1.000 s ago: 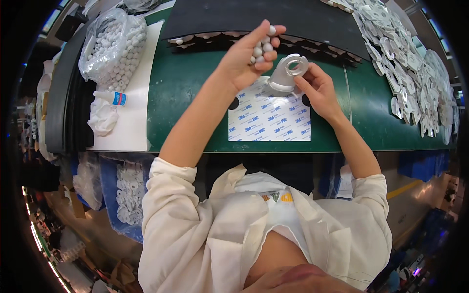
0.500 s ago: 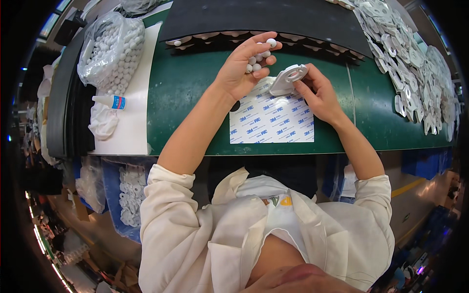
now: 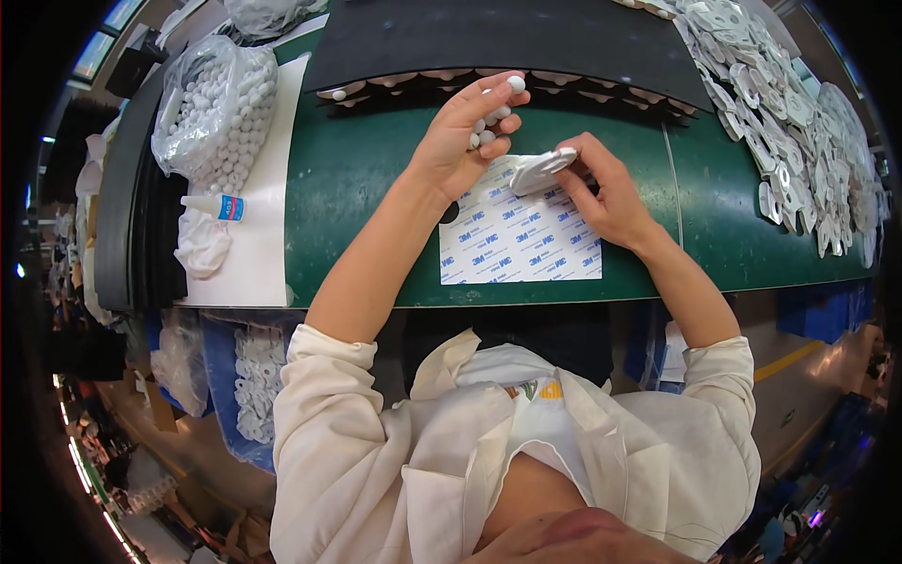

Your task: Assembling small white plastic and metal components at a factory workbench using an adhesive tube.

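Observation:
Several small white balls [image 3: 487,137] lie in the curled fingers of my left hand [image 3: 455,141]. One more white ball [image 3: 516,85] is pinched at its fingertips. Just to the right, my right hand [image 3: 607,193] grips a flat white plastic piece [image 3: 542,173] with a hole near its upper end. The piece is tilted, seen nearly edge-on, above a white sheet with a blue printed pattern [image 3: 521,244]. That sheet lies at the near edge of the green table [image 3: 376,273].
A clear bag of white balls [image 3: 221,108] and a glue bottle [image 3: 214,206] stand at left on a white board. Across the back lies a black panel [image 3: 507,42] with white pieces under its edge. White plastic pieces [image 3: 780,122] are heaped at right. A blue bin [image 3: 221,376] sits below.
The plastic piece has tipped to a more edge-on angle and shifted slightly toward me in my right hand. My left hand has drawn a little left and nearer, still holding the balls.

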### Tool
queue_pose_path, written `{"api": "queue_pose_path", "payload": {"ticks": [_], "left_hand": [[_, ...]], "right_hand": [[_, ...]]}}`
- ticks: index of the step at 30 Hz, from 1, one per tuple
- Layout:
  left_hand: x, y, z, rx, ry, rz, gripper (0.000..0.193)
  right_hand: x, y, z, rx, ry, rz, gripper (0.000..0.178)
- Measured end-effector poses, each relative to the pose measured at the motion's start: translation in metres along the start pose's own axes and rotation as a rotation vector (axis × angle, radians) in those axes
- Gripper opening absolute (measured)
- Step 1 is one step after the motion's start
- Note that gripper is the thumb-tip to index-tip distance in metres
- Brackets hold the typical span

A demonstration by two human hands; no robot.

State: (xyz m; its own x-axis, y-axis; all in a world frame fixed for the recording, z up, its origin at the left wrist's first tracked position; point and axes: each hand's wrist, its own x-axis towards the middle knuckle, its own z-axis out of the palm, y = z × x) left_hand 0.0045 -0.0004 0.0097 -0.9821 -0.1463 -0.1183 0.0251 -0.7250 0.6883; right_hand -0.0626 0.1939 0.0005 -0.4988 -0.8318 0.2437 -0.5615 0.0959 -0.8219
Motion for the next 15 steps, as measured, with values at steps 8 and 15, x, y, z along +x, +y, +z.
{"api": "queue_pose_path", "payload": {"ticks": [8,15], "left_hand": [[-0.001,0.0,0.0,0.078,-0.002,0.015,0.029],[-0.006,-0.005,0.012,0.32,0.027,-0.018,0.027]], "right_hand": [[0.005,0.012,-0.007,0.522,0.09,0.128,0.018],[0.011,0.016,-0.012,1.078,0.286,0.239,0.024]]}}
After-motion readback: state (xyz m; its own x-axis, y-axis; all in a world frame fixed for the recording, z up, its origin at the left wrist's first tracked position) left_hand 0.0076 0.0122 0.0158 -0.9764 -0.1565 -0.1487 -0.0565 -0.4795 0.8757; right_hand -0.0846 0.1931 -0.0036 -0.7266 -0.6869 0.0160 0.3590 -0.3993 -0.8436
